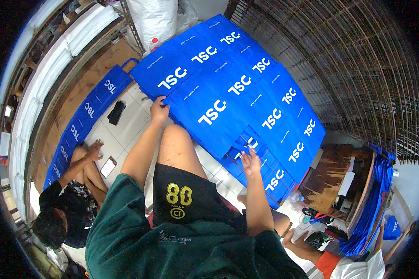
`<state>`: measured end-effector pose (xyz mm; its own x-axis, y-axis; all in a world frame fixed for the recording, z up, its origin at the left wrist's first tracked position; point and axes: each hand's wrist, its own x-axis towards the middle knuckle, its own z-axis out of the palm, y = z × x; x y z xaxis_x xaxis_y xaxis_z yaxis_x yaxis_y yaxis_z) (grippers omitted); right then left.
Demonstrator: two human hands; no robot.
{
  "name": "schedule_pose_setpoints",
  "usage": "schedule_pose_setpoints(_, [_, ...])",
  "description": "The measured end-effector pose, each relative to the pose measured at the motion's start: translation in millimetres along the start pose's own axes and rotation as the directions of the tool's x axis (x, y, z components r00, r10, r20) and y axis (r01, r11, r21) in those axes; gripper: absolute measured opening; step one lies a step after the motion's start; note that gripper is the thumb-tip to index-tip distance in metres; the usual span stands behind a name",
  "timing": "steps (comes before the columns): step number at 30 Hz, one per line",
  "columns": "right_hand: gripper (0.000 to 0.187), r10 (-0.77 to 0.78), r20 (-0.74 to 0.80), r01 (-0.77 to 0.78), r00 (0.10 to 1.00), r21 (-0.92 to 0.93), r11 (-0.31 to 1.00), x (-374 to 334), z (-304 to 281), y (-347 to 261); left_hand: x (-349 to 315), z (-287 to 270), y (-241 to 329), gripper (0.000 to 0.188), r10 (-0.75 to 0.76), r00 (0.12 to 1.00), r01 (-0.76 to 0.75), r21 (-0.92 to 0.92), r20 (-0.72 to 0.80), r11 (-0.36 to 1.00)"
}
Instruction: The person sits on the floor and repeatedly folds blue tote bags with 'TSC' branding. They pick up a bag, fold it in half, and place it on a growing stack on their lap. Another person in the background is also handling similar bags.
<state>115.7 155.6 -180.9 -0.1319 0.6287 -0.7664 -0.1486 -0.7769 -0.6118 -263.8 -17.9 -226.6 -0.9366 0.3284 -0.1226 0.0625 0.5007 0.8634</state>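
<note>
A wide spread of blue fabric pieces [246,102] with white printing lies in front of me, overlapping in rows. My left hand [159,111] is at its near left edge, fingertips closed on the border of the blue fabric. Farther right, my right hand [251,163] is palm up over the near right part of the spread. A small shiny metal tool [250,145] shows at its fingertips; its exact kind is too small to make out. Beside that hand, the fabric has narrow strips and gaps with dark lines between them.
A long blue strip [86,114] lies at left beside a seated person [70,200]. Two phones, one dark [116,112] and one white [108,167], rest on the tiled floor. Right stand a worn wooden table [330,181] and hanging blue cloth [375,209]. Another person [354,267] is lower right.
</note>
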Motion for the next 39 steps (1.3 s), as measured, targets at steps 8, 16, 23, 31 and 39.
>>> schedule_pose_setpoints(8, [0.02, -0.012, -0.027, 0.013, 1.0, 0.034, 0.999, -4, -7, 6, 0, -1, 2, 0.044, 0.022, 1.0, -0.021, 0.048, -0.01, 0.999])
schedule_pose_setpoints(16, [0.018, -0.084, -0.039, 0.084, 0.996, 0.021, 0.996, 0, -16, 15, 0, -5, 10, 0.045, -0.008, 1.0, 0.007, 0.062, 0.016, 0.998])
schedule_pose_setpoints(23, [0.049, -0.1, -0.029, 0.098, 0.995, -0.047, 0.994, 6, -26, 22, -8, -11, 30, 0.044, -0.03, 0.998, 0.028, 0.032, 0.063, 0.999])
schedule_pose_setpoints(31, [0.079, -0.078, -0.069, 0.083, 0.995, 0.075, 0.994, 6, -25, 21, 8, -3, -8, 0.043, -0.048, 0.996, 0.059, -0.165, 0.069, 0.984])
schedule_pose_setpoints(39, [0.079, -0.079, -0.092, 0.081, 0.993, 0.025, 0.996, 10, -27, 22, 4, -3, 4, 0.043, -0.037, 0.997, 0.043, -0.098, 0.068, 0.994])
